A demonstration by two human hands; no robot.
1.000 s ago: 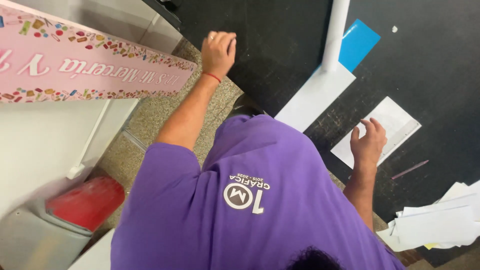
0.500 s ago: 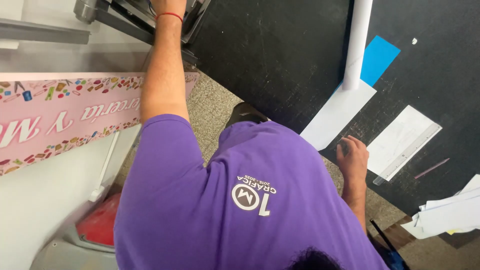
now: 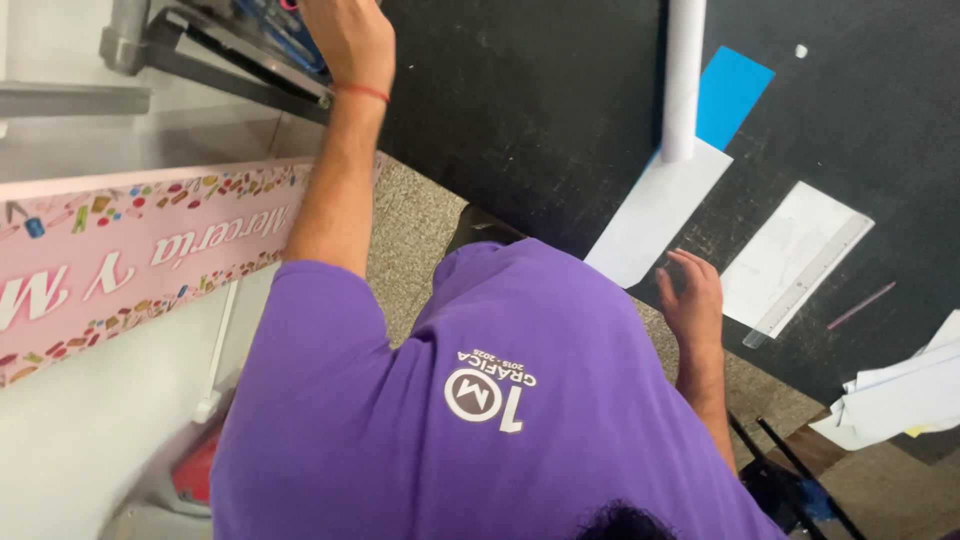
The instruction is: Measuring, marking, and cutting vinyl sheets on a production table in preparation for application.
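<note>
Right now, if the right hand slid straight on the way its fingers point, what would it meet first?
The right hand would probably first meet the white sheet lying on the black table, though depth is unclear.

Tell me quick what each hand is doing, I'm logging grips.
Left hand: up at the metal rack; fingers cut off, cannot tell.
Right hand: open, holding nothing, fingertips on the black table by the white sheet.

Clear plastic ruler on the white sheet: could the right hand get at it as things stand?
Probably yes. The right hand rests on the black tabletop edge, apparently empty, and the clear plastic ruler lies just beyond it on a white paper sheet, with only bare tabletop between.
</note>
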